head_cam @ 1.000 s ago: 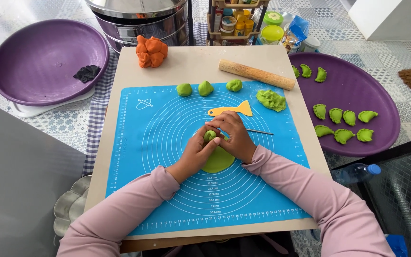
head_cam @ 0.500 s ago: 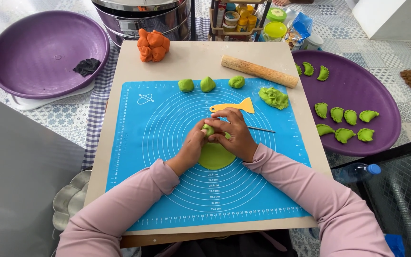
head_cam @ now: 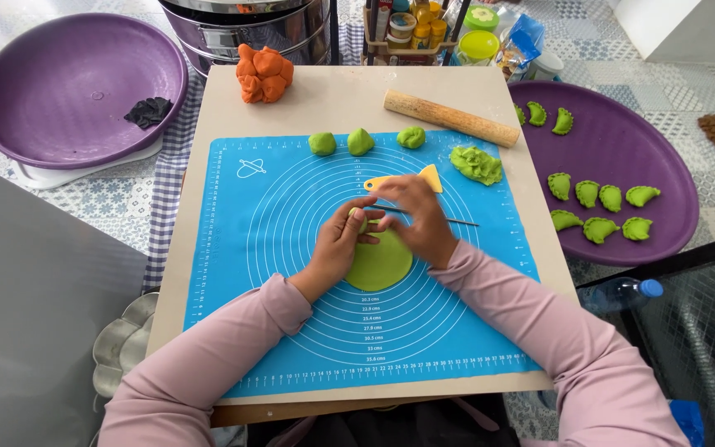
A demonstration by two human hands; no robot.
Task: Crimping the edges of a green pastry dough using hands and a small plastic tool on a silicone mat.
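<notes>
- On the blue mat (head_cam: 291, 273), the left hand (head_cam: 339, 244) and right hand (head_cam: 418, 217) meet fingertip to fingertip, pinching the far edge of a flat green dough round (head_cam: 380, 263).
- To the right, a purple tray (head_cam: 664, 174) holds folded green dumplings (head_cam: 597, 199).
- Farther left, a purple bowl (head_cam: 51, 91) contains a small black scrap (head_cam: 149, 111).

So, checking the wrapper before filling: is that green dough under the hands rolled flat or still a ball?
Rolled flat: the green dough disc lies spread thin on the blue mat.
</notes>
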